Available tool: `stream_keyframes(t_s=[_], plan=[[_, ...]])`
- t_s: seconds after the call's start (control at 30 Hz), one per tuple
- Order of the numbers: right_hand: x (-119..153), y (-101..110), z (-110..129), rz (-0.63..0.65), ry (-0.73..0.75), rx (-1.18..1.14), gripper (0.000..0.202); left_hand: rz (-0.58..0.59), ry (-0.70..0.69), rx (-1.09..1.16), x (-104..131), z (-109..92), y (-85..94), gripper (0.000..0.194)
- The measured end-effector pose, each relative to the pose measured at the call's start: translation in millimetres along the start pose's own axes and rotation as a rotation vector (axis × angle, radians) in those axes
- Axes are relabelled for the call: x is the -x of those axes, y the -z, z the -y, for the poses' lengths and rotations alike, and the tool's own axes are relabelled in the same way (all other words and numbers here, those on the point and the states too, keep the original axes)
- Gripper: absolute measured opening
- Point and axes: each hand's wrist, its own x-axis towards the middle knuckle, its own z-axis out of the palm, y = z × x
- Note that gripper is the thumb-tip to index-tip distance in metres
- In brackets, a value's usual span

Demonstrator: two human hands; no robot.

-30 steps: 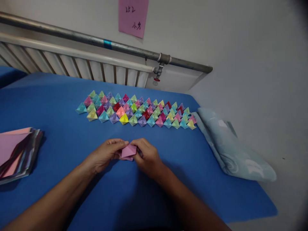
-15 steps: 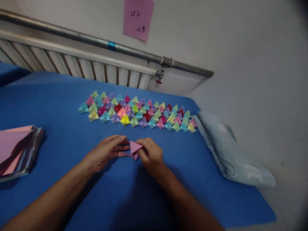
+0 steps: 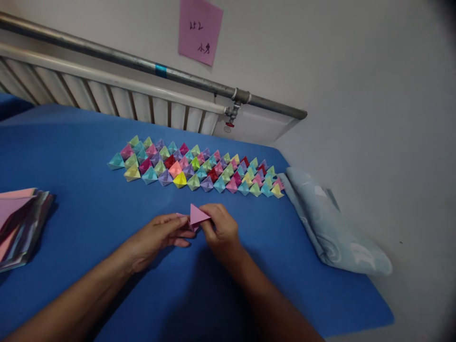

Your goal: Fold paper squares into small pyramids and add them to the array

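Note:
A partly folded pink origami paper [image 3: 198, 215] is held between my two hands above the blue surface [image 3: 142, 304]. My right hand [image 3: 221, 230] pinches its right side between thumb and fingers. On the left side, my left hand [image 3: 167, 233] grips a flap of the paper between thumb and forefinger, its lower fingers stretched out beneath. One triangular flap stands up at the middle. Beyond my hands sit several rows of small folded paper boats [image 3: 193, 182] in many colours, packed close together.
A stack of coloured paper sheets [image 3: 21, 232] lies at the left. To the right is a folded pale blue cloth [image 3: 331, 232]. Along the wall run a white radiator [image 3: 142, 107] and a metal pipe [image 3: 117, 55] with a red-handled valve [image 3: 230, 124]. A pink note [image 3: 200, 33] hangs above.
My left fingers have shifted on the pink paper: the thumb now presses its left flap against the forefinger. That flap has risen. The whole view has moved slightly.

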Motion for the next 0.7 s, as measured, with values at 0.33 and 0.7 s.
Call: stream_keyframes(t_s=[0.33, 0.7], plan=[[2.8, -2.1, 0.2, 0.021, 0.06, 0.039, 0.026, -0.067, 0.024, 0.107, -3.6, 0.5, -2.9, 0.022], [5.3, -5.4, -4.0, 0.014, 0.098, 0.082, 0.033, -0.001, 0.006, 0.11, -3.2, 1.3, -0.4, 0.029]])
